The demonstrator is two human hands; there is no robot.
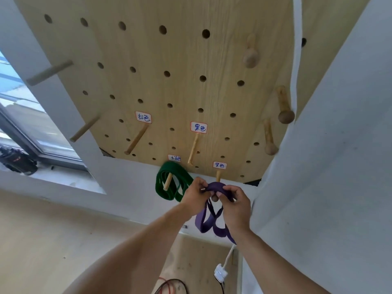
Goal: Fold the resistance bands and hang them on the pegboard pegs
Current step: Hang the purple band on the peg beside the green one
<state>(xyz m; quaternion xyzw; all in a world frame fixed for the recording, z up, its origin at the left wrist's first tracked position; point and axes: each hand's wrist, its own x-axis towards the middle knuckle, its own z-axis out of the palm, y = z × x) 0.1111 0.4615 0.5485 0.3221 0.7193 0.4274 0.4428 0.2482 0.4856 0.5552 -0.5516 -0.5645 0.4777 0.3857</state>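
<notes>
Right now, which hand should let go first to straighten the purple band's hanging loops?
Probably the right hand: the purple band dangles directly beneath it, while the left hand pinches the fold over the peg.

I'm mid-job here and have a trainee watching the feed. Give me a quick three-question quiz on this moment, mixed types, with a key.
1. True or false: the folded green resistance band already hangs on a wooden peg of the light wooden pegboard.
2. Multiple choice: the dark purple resistance band is held by (A) the left hand alone, (B) the right hand alone, (C) both hands.
3. Fill in: the purple band's loops hang ____ the hands.

Key: 1 true; 2 C, each hand pinches the band's top fold at the round-tipped wooden peg; 3 below.
</notes>
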